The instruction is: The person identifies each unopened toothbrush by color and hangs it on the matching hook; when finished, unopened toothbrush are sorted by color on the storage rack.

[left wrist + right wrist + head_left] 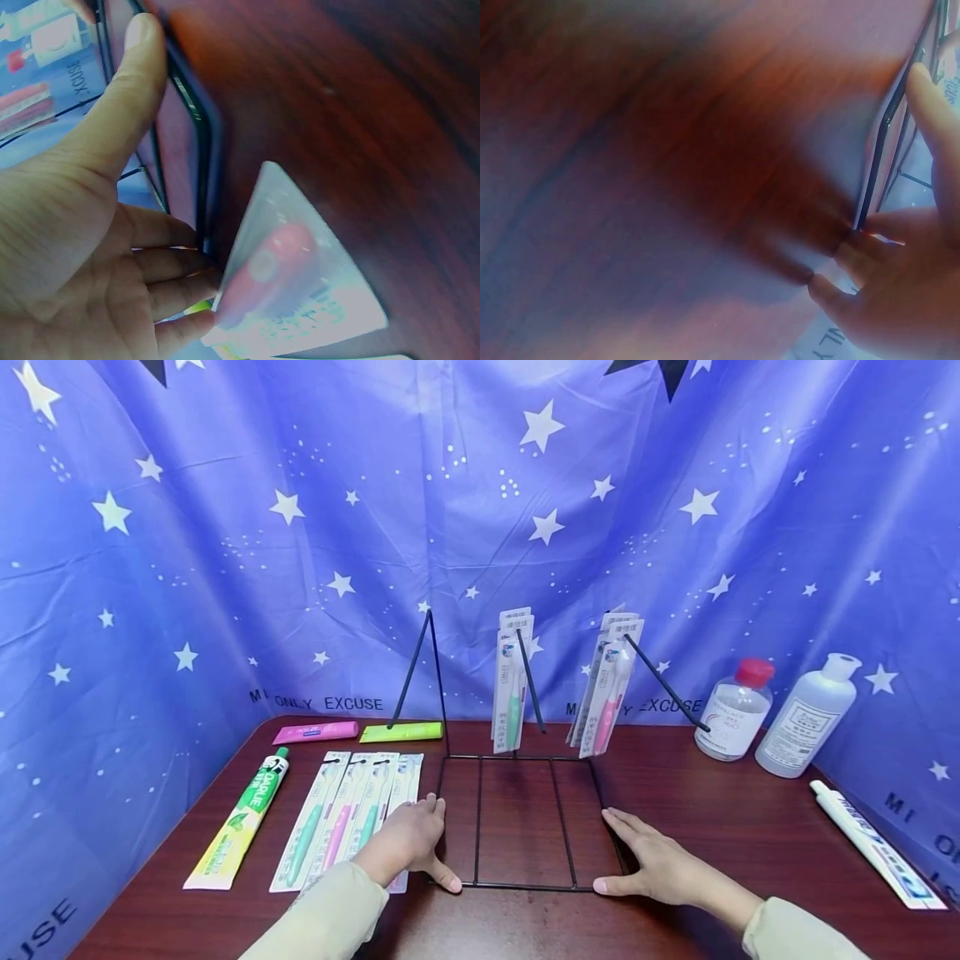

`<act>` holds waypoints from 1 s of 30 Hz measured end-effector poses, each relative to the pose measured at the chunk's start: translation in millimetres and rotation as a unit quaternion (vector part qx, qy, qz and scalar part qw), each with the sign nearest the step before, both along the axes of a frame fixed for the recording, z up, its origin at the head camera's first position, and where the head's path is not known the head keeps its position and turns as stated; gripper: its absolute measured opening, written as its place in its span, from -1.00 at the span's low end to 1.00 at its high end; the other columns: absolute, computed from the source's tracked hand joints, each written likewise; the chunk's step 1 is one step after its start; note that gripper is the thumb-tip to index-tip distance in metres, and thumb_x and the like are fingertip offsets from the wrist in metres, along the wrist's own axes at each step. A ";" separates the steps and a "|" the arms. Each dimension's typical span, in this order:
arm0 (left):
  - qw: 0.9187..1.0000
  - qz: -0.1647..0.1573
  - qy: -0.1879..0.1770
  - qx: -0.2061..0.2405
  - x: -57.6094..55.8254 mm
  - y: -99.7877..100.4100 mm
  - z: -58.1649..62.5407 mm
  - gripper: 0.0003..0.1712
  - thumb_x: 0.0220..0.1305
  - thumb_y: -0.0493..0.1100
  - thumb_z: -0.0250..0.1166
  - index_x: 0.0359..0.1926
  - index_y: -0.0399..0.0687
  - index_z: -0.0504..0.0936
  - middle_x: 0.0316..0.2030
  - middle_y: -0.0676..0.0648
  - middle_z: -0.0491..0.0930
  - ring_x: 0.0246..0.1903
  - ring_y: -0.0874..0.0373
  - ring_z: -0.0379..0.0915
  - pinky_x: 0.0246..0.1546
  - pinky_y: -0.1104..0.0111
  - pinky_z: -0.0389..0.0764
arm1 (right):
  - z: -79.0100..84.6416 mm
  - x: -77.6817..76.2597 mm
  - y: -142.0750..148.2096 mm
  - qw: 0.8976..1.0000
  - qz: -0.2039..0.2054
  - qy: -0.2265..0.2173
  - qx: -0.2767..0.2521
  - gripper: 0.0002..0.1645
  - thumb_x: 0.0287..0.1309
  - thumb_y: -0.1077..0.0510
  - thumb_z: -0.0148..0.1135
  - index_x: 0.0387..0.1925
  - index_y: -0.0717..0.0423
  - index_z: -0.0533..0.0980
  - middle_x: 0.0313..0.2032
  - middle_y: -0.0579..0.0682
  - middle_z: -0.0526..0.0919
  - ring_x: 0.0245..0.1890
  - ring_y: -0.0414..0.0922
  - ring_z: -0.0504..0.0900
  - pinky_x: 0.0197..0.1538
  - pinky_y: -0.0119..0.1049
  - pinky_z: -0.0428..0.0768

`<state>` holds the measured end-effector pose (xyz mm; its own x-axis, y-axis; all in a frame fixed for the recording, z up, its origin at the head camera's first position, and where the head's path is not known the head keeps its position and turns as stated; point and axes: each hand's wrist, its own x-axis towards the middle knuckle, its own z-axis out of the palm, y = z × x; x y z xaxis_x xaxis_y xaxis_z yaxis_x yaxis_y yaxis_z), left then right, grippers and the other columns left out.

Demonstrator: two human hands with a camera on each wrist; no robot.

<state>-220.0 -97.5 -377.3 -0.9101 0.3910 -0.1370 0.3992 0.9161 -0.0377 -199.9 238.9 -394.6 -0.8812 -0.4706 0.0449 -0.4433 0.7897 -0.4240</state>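
Observation:
A black wire display rack stands in mid-table, its base flat on the wood. My left hand lies at the base's front left corner, thumb along the front wire and fingers against the side. At the opposite front corner, my right hand touches the wire the same way, fingers extended. Packaged green toothbrushes hang on the middle hook and packaged pink ones on the right hook; the left hook is bare. In the left wrist view, a pink toothbrush's pack reaches my fingertips.
Toothbrush packs lie left of the rack, partly under my left forearm. Around them are a Darlie toothpaste tube, a pink box and a lime-green box. Rightward stand a red-capped bottle and a white-capped bottle, near a white tube.

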 end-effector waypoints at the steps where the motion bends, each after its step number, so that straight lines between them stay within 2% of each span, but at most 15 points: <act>1: 1.000 0.003 -0.004 0.001 -0.2 -0.3 0.1 0.38 -0.53 0.48 0.35 0.22 -0.43 0.26 0.20 -0.35 0.25 0.21 -0.10 0.18 0.17 0.15 0.24 | 0.3 -0.5 -0.7 1.000 -0.001 0.000 0.002 0.17 -0.16 -0.36 0.25 0.27 0.38 0.13 0.23 0.31 0.20 0.19 0.23 0.21 0.08 0.16 0.28; 7: 1.000 0.014 -0.025 0.012 0.6 -2.0 3.0 0.38 -0.51 0.47 0.36 0.25 -0.40 0.21 0.24 -0.33 0.19 0.26 -0.10 0.07 0.21 0.10 0.14 | 2.3 -1.5 -3.6 1.000 -0.010 0.010 0.014 0.22 -0.25 -0.40 0.28 0.23 0.40 0.18 0.20 0.30 0.24 0.17 0.21 0.26 0.08 0.14 0.30; 12: 0.999 0.002 -0.026 0.033 -1.2 -6.7 5.8 0.36 -0.48 0.46 0.36 0.25 -0.40 0.23 0.26 -0.32 0.18 0.28 -0.10 0.03 0.22 0.08 0.13 | 3.6 -1.7 -4.6 1.000 -0.014 0.009 0.019 0.24 -0.28 -0.42 0.28 0.23 0.40 0.19 0.20 0.29 0.24 0.17 0.20 0.26 0.08 0.12 0.30; 15: 0.997 -0.011 -0.029 0.068 -3.4 -14.0 9.9 0.29 -0.40 0.42 0.36 0.24 -0.40 0.24 0.26 -0.30 0.18 0.27 -0.10 0.04 0.21 0.09 0.14 | 4.2 -1.3 -4.6 1.000 -0.015 0.007 0.021 0.24 -0.28 -0.42 0.29 0.23 0.39 0.19 0.20 0.29 0.24 0.17 0.20 0.26 0.08 0.12 0.30; 20: 0.989 -0.018 -0.025 0.143 -10.1 -36.4 19.9 0.15 -0.22 0.34 0.35 0.27 -0.32 0.23 0.25 -0.26 0.22 0.25 -0.12 0.09 0.21 0.10 0.15 | 4.2 -1.3 -4.7 1.000 -0.017 0.009 0.024 0.23 -0.29 -0.42 0.29 0.23 0.38 0.20 0.20 0.28 0.25 0.17 0.20 0.27 0.07 0.13 0.31; 26: 0.980 -0.022 0.035 0.193 -19.0 -71.8 26.8 -0.14 0.02 0.23 0.27 0.25 -0.18 0.32 0.13 -0.20 0.40 0.12 -0.09 0.31 0.11 0.10 0.30 | 2.8 -1.6 -4.3 0.999 -0.017 0.019 0.026 0.23 -0.29 -0.42 0.29 0.23 0.37 0.21 0.19 0.27 0.27 0.16 0.19 0.28 0.07 0.11 0.33; 30: 0.976 0.000 0.084 0.199 -18.8 -98.8 34.4 -0.28 0.09 0.13 0.26 0.23 -0.09 0.37 0.07 -0.19 0.47 0.04 -0.12 0.39 0.01 0.03 0.38 | 2.1 -1.3 -3.6 0.999 -0.016 0.021 0.025 0.22 -0.29 -0.43 0.28 0.23 0.37 0.21 0.19 0.25 0.27 0.15 0.18 0.29 0.06 0.11 0.33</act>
